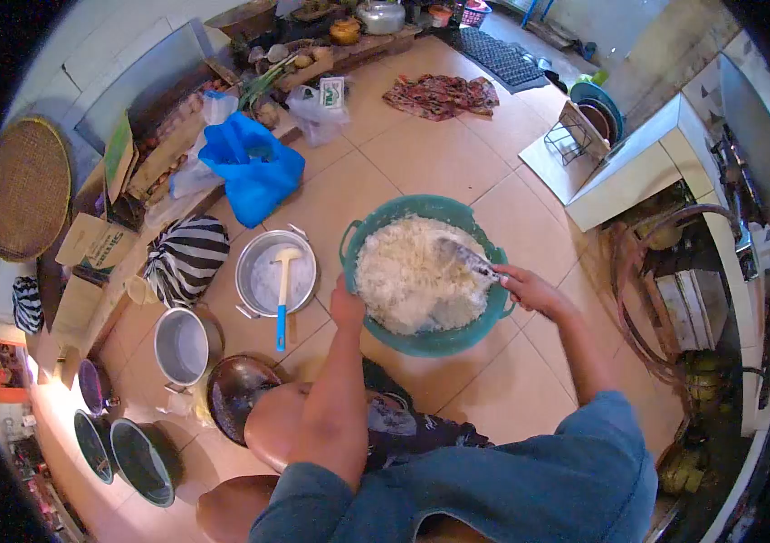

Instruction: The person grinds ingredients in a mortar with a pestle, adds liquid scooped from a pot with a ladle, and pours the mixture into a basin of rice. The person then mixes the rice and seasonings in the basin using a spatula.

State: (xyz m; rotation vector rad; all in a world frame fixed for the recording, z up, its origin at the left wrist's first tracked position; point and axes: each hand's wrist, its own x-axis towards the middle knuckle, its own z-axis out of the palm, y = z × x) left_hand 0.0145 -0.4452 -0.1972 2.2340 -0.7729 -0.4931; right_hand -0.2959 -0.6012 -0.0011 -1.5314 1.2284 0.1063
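Observation:
A green plastic basin [444,342] with side handles stands on the floor in front of me, heaped with white grains that look like rice [412,271]. My right hand [530,291] is closed around the handle of a shiny metal spoon [468,260], whose head rests in the grains on the basin's right side. At the left rim, my left hand [347,306] grips the basin; its fingertips are partly hidden. Left of it sits a metal pot [245,294] with a blue-handled spatula [282,299] lying across it.
Another metal pot [184,346], a dark round pan [233,385] and a striped bundle [187,262] stand to the left. Beyond them are a blue plastic bag [249,167] and a patterned cloth [441,96]. A tiled counter [638,172] and hose [625,299] are on the right.

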